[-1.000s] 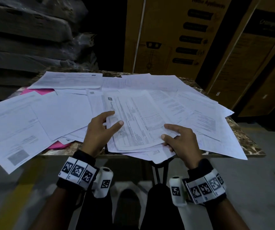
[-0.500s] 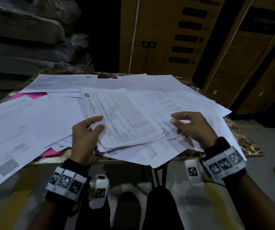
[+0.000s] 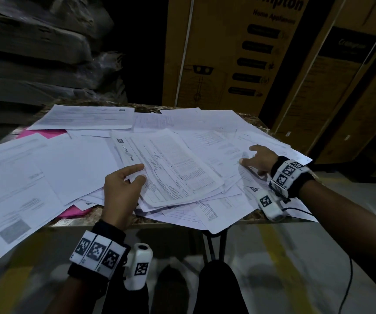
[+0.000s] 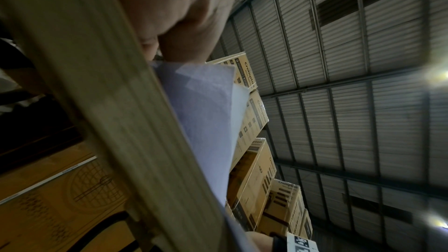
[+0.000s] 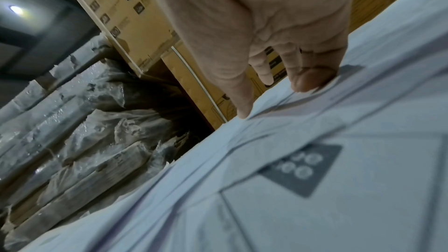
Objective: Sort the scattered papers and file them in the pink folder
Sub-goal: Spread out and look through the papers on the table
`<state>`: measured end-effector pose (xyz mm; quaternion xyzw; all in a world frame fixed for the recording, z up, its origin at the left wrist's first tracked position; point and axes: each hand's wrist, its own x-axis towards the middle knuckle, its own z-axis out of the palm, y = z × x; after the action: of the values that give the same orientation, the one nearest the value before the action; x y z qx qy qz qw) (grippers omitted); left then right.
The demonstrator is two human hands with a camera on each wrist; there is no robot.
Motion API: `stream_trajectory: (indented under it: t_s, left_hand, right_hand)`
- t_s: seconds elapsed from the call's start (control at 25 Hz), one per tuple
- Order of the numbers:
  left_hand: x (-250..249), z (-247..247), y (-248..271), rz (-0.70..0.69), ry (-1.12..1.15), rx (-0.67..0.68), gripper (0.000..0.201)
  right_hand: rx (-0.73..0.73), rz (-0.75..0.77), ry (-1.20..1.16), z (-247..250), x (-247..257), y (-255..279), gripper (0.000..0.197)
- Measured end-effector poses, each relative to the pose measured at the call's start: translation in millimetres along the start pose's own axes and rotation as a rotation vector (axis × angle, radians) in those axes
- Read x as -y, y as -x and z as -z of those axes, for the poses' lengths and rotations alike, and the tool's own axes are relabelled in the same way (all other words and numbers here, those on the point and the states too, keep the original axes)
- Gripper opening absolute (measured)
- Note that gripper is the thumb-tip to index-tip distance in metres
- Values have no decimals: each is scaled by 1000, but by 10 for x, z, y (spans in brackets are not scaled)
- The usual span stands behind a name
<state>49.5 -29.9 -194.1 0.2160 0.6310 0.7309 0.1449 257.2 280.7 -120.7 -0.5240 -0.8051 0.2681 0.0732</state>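
Observation:
White printed papers [image 3: 205, 141] lie scattered over the small table. The pink folder [image 3: 41, 133] shows only at the far left and again near the front edge, mostly buried under sheets. My left hand [image 3: 140, 172] pinches the near left edge of a gathered stack of papers [image 3: 173, 168], thumb on top; the left wrist view shows a sheet [image 4: 206, 112] hanging below that hand [image 4: 174, 16]. To the right, my right hand [image 3: 249, 155] rests its fingertips on loose sheets, and in the right wrist view the fingertips [image 5: 308, 81] press down on paper [image 5: 315, 189].
Tall cardboard boxes [image 3: 239, 53] stand behind the table on the right, and dark wrapped stacks [image 3: 35, 53] on the left. Several sheets [image 3: 12, 211] overhang the table's front edge [image 3: 159, 224]. A cable [image 3: 350, 275] hangs from my right wrist.
My right hand let go of the stack's right edge and moved right and farther onto the loose sheets. The left hand kept the stack and shifted it slightly left.

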Motion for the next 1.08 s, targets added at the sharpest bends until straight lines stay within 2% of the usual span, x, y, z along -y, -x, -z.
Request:
stream_trajectory:
  t_s: [0.2, 0.4, 0.56, 0.8, 0.96, 1.08]
  left_hand:
    - [-13, -18, 3, 5, 32, 16, 29]
    - [-10, -10, -1, 0, 10, 8, 28]
    - [6, -17, -9, 0, 7, 9, 28]
    - [7, -11, -5, -2, 3, 23, 28]
    - [8, -2, 0, 0, 7, 44, 28]
    - [11, 4, -7, -7, -5, 53, 28]
  right_hand:
    - [20, -7, 62, -33, 15, -107, 79]
    - [-91, -7, -8, -25, 12, -83, 57]
    - [-157, -1, -54, 19, 1, -37, 52]
    - [-243, 97, -12, 33, -36, 107, 54]
    - [-273, 222, 32, 87, 36, 304, 27]
    - [-218, 311, 145, 92, 150, 435, 26]
